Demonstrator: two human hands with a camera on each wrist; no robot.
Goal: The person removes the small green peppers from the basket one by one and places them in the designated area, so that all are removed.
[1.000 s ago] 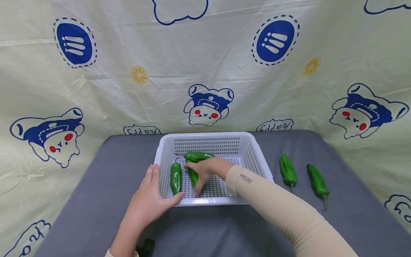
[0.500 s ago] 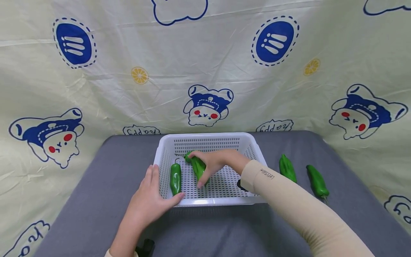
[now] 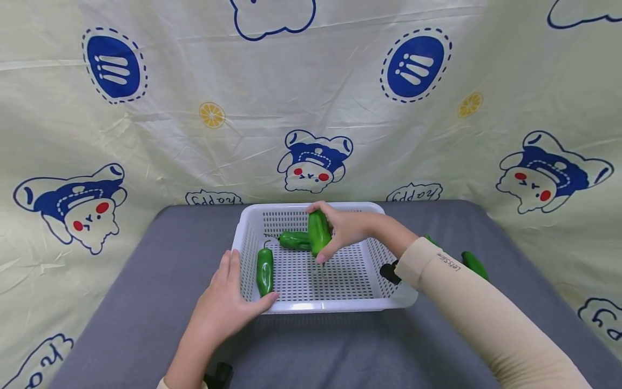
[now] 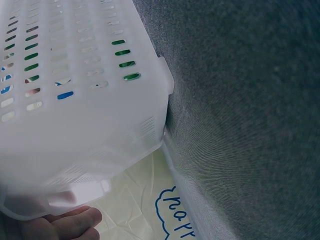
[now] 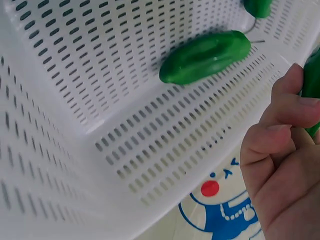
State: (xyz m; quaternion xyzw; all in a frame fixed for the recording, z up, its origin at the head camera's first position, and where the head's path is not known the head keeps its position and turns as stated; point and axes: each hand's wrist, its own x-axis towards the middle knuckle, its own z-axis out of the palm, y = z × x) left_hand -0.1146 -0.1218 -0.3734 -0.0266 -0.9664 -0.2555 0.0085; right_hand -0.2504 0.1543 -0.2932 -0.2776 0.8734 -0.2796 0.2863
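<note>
My right hand (image 3: 342, 229) grips a green pepper (image 3: 318, 233) by its sides, thumb near the stem end, over the white basket (image 3: 318, 306). In the right wrist view the held pepper (image 5: 312, 82) shows only partly at the right edge, beside the fingers. Another green pepper (image 3: 293, 240) lies crosswise toward the back of the basket, partly behind the held one. At the left, a third pepper (image 3: 264, 272) lies lengthwise, stem to the back. My left hand (image 3: 225, 297) rests at the basket's front left corner, fingers extended along the left side and thumb on the front rim.
Beyond the basket on the right, two green peppers, one of them a half-hidden pepper (image 3: 474, 265), lie partly covered by the right sleeve (image 3: 466, 292). A grey cloth (image 3: 194, 232) covers the table, and a printed curtain (image 3: 252, 162) hangs behind it.
My right hand has lifted the pepper from the basket's floor and moved back and right with it, uncovering the crosswise pepper. The left hand has stayed in place.
</note>
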